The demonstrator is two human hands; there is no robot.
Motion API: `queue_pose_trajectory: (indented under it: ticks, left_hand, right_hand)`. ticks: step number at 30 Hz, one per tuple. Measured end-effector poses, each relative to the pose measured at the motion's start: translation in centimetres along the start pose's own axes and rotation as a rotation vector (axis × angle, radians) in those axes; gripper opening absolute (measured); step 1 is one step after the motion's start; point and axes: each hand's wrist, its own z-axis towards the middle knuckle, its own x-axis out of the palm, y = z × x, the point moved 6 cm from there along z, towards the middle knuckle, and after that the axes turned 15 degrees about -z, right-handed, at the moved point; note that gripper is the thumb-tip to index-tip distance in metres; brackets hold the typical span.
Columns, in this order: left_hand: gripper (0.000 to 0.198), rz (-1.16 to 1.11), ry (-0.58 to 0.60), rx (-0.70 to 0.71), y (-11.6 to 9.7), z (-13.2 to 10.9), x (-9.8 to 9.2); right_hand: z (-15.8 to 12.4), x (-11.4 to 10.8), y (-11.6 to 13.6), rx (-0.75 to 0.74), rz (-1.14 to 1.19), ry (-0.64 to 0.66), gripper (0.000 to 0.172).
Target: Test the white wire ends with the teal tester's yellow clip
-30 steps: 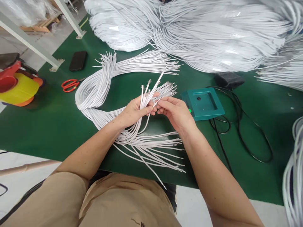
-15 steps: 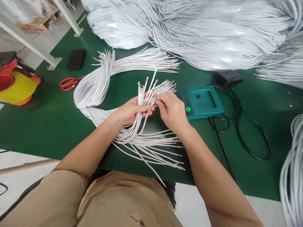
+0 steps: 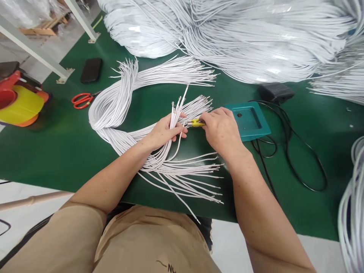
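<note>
Several white wires (image 3: 164, 149) are gripped in my left hand (image 3: 166, 131), their tips sticking up past the fingers. My right hand (image 3: 222, 129) is closed on a small yellow-handled tool (image 3: 196, 123). The tool's metal end points left and is at the wire tips by my left fingertips; whether it touches a wire is too small to tell. More loose wires (image 3: 187, 182) fan out to the right below my hands. A looped white wire bundle (image 3: 109, 108) lies to the left.
A large heap of white wires (image 3: 241, 41) fills the back. Red-handled scissors (image 3: 82, 100), a black phone-like object (image 3: 91, 70) and a tape dispenser (image 3: 24, 104) are at left. Right of my hands are a teal device (image 3: 248, 120), a black adapter (image 3: 275, 92) and cables.
My right hand has moved slightly right, and the yellow-handled tool now shows in its fingers. My left hand has shifted a little right with the wires.
</note>
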Motion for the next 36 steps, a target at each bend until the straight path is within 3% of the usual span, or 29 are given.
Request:
queue_pose_trajectory:
  ticks: [13,19,25,28,31,33,36]
  left_hand:
    - [0.046,0.117,-0.039,-0.021,0.8,0.4,0.4]
    - [0.042,0.069,-0.019,-0.053,0.4,0.2,0.5]
    - [0.046,-0.003,-0.013,-0.055,-0.3,-0.1,-0.3]
    - [0.05,-0.027,-0.001,-0.034,-0.4,-0.1,-0.9]
    - [0.045,-0.016,0.015,-0.004,-0.3,0.0,-1.4]
    - [0.043,-0.023,0.002,-0.004,-0.3,0.1,-1.5]
    - [0.043,-0.098,-0.022,-0.048,-0.4,0.0,-1.4]
  right_hand:
    - [0.0,0.1,-0.7,0.05,-0.014,-0.047,0.023]
    - [-1.2,-0.2,-3.8,0.398,-0.135,-0.122,0.037]
    - [-1.1,-0.5,-3.6,0.388,-0.079,-0.175,0.038]
    - [-0.7,-2.0,-1.2,0.243,0.087,-0.214,0.032]
    - [-0.6,-3.3,3.9,-0.187,0.304,-0.157,0.03]
    - [-1.0,-3.6,6.8,-0.384,0.3,-0.114,0.031]
    - [-1.6,-3.2,9.0,-0.463,0.186,-0.083,0.027]
